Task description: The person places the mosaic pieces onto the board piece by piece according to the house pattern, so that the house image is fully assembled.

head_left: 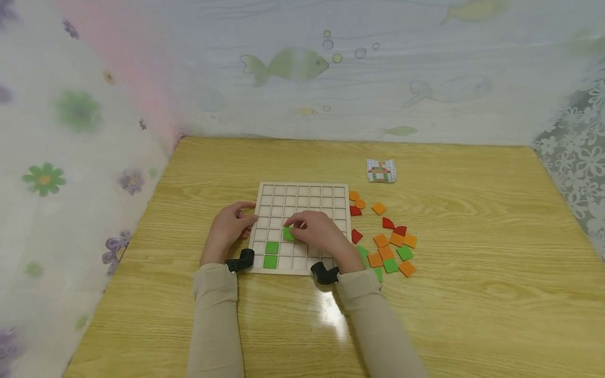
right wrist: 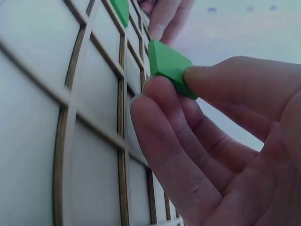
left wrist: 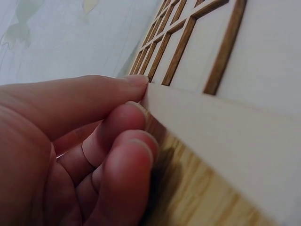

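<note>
My right hand (head_left: 317,229) pinches a green square tile (right wrist: 168,65) between thumb and fingertips, tilted over the middle-left cells of the wooden grid board (head_left: 315,202). Two more green tiles lie in the board's lower left cells, one tile (head_left: 272,247) just above the other (head_left: 270,261). At the board's left edge, my left hand (head_left: 228,227) grips the rim, its fingers curled. In the left wrist view one digit's tip (left wrist: 137,80) meets the board's edge and the other fingertips bend in beside it.
Loose orange tiles (head_left: 385,253), green tiles (head_left: 390,265) and red quarter-round pieces (head_left: 388,223) lie right of the board. Behind them is a small pattern card (head_left: 381,171). Patterned curtains (head_left: 283,100) border the wooden table (head_left: 472,236).
</note>
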The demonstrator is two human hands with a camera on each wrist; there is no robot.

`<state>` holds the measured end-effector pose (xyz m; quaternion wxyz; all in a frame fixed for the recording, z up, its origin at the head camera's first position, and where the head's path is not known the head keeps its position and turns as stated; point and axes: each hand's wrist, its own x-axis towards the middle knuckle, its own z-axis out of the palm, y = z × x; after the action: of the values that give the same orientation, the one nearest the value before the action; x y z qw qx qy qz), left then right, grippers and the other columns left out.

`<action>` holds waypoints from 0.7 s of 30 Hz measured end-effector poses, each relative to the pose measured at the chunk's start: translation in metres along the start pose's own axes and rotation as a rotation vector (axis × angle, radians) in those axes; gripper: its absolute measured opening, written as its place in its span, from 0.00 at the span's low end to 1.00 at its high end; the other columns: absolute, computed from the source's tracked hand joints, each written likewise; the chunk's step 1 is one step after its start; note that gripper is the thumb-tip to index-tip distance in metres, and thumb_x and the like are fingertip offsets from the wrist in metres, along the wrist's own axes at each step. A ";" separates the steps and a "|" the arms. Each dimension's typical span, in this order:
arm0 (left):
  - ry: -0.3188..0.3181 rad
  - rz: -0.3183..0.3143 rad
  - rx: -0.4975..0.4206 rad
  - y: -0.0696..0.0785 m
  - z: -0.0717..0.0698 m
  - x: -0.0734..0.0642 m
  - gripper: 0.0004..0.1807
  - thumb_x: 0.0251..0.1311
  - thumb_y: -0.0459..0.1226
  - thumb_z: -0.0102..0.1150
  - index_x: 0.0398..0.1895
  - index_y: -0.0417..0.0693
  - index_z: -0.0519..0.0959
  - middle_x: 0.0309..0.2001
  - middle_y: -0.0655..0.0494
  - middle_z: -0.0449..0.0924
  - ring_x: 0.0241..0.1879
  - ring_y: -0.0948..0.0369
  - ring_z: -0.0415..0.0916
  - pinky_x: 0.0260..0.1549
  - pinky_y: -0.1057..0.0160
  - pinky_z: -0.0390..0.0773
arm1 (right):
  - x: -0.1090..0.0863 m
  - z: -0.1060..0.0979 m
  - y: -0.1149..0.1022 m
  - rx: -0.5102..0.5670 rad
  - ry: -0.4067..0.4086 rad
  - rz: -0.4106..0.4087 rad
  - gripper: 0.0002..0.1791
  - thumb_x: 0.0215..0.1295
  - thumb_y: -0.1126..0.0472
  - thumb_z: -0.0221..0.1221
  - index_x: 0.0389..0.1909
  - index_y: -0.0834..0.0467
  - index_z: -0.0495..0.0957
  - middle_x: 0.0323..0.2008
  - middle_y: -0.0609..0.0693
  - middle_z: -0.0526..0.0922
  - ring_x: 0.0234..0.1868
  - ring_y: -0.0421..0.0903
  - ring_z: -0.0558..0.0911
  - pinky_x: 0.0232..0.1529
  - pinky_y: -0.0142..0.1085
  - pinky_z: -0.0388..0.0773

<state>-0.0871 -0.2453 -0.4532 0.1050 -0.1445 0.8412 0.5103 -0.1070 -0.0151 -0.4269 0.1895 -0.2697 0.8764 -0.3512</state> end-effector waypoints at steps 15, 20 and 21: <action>-0.013 0.009 0.012 0.001 -0.003 0.000 0.21 0.56 0.41 0.58 0.54 0.52 0.72 0.23 0.51 0.71 0.17 0.60 0.70 0.19 0.64 0.76 | 0.017 0.022 -0.016 -0.001 0.085 0.081 0.08 0.58 0.58 0.57 0.36 0.50 0.82 0.33 0.41 0.80 0.34 0.38 0.75 0.36 0.31 0.72; -0.004 0.008 0.015 0.000 -0.002 0.001 0.21 0.55 0.41 0.59 0.53 0.53 0.72 0.23 0.50 0.71 0.17 0.60 0.71 0.19 0.64 0.76 | 0.018 0.028 -0.022 -0.030 0.123 0.084 0.07 0.58 0.58 0.57 0.36 0.52 0.82 0.33 0.42 0.80 0.33 0.38 0.76 0.34 0.30 0.73; -0.002 0.006 0.012 0.000 -0.001 0.001 0.21 0.55 0.41 0.59 0.53 0.53 0.72 0.24 0.50 0.71 0.17 0.60 0.71 0.19 0.64 0.76 | 0.018 0.029 -0.023 -0.040 0.132 0.085 0.07 0.59 0.58 0.57 0.36 0.52 0.82 0.33 0.42 0.80 0.33 0.38 0.76 0.33 0.30 0.73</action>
<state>-0.0882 -0.2467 -0.4529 0.1052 -0.1406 0.8447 0.5056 -0.0981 -0.0546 -0.4332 0.1406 -0.2119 0.9045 -0.3424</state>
